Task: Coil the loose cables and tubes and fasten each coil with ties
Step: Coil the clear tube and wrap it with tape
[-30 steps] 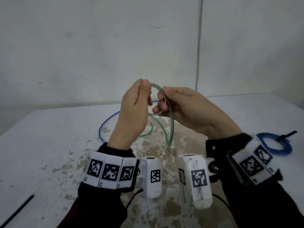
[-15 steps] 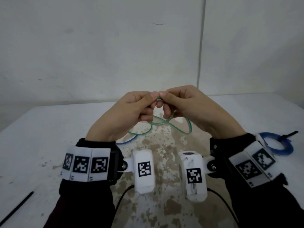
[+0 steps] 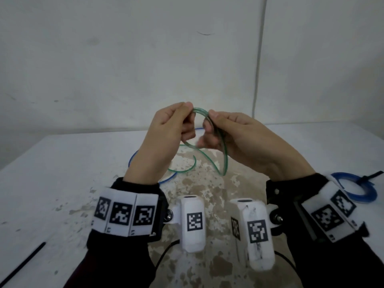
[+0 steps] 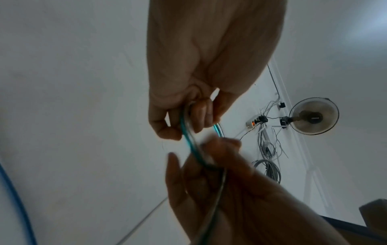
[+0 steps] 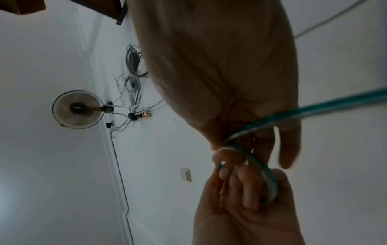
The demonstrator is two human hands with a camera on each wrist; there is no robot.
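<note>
— What is seen on the white table?
— A loose blue tube and a tied blue coil are laid there.
— And the green tube?
— It is held raised above the table, pinched by the left hand and gripped in the curled right hand.

Blue tube: largely hidden behind left hand. Right hand fingertips: blurred. Black tie: apparently cut by edge.
</note>
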